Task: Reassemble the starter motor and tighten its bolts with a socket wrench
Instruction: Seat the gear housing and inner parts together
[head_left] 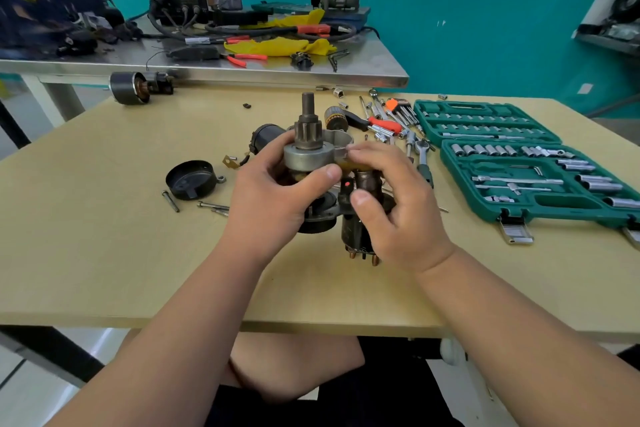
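While the left hand (273,191) wraps the starter motor's drive assembly (306,152) from the left, fingers curled closed round its grey clutch body and thumb pressed across the front, the right hand (391,198) works at the part's right flank, its fingertips (351,149) pinched onto a small metal lever or fork there; what exactly they grip is too hidden to tell. The assembly is held above the middle of the tan table (104,253), long axis upright, pinion and shaft pointing up and away, the dark solenoid (356,232) hanging below with its copper terminals nearest the person. The fork lies just right of the clutch, so the right hand is the nearer one for seating it. The black end cap (189,179) and long through bolts (213,206) lie to the left, and the ratchet wrench (423,158) waits beside the open green socket case (526,166) on the right, so bolt tightening looks some way off.
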